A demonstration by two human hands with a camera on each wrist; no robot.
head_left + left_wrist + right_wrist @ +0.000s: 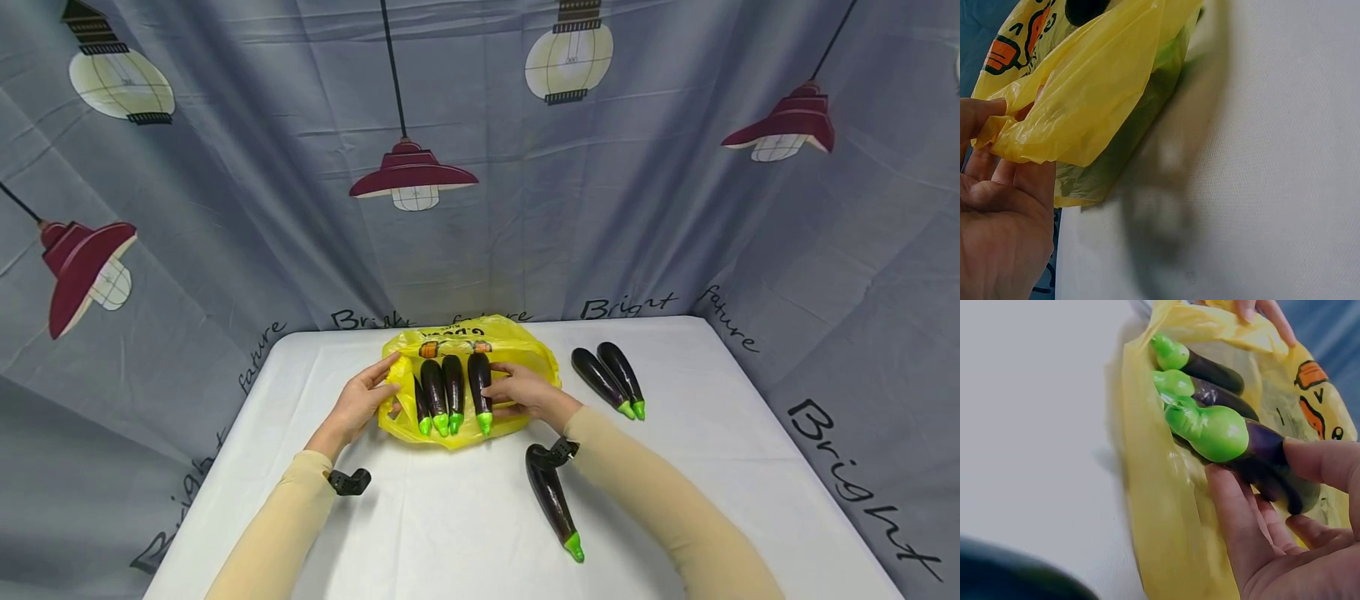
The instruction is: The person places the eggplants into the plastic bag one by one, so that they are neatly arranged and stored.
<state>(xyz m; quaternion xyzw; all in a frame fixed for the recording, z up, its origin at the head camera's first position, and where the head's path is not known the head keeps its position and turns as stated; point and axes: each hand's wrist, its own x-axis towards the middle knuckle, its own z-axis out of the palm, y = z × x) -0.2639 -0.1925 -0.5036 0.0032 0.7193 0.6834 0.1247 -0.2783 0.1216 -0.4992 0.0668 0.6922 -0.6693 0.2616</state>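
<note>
A yellow plastic bag [517, 342] lies on the table, its mouth toward me. Several dark purple eggplants [433, 387] with green stem ends lie side by side in it. My left hand [362, 402] pinches the bag's left edge between thumb and fingers; the left wrist view shows the thin plastic [1091, 100] bunched in that grip. With thumb and fingers my right hand [525, 390] holds an eggplant [480, 383] at the right of the row, over the bag's opening. In the right wrist view its green end [1222, 432] points toward the bag's near edge.
Two eggplants [600, 379] lie together on the white table [450, 533] right of the bag. Another eggplant [551, 500] lies nearer, partly under my right wrist camera. A grey curtain [480, 250] printed with lamps hangs behind and beside the table.
</note>
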